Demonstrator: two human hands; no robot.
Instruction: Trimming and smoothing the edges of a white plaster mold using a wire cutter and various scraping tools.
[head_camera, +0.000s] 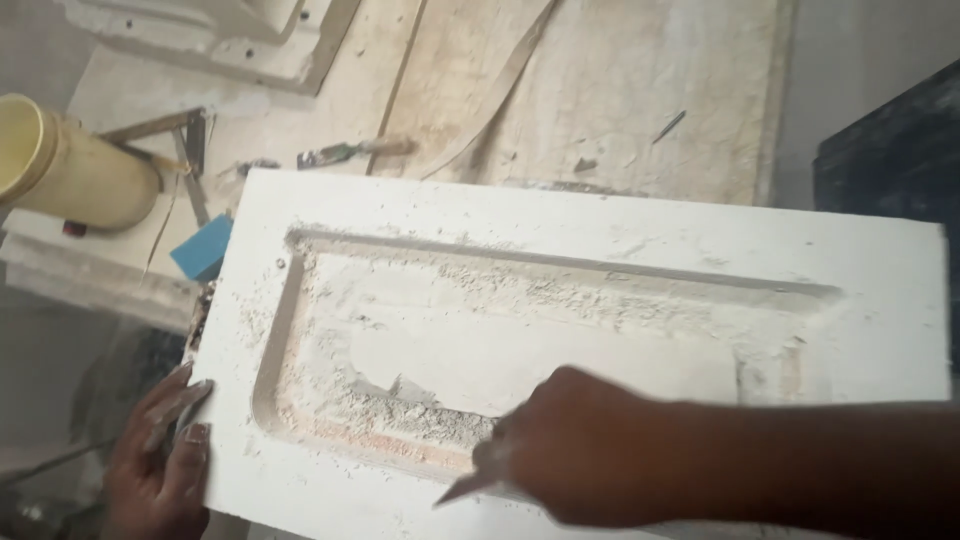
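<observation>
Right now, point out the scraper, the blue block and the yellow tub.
scraper (462, 489), head view, blade tip
blue block (203, 248), head view, top face
yellow tub (85, 175), head view, side wall
</observation>
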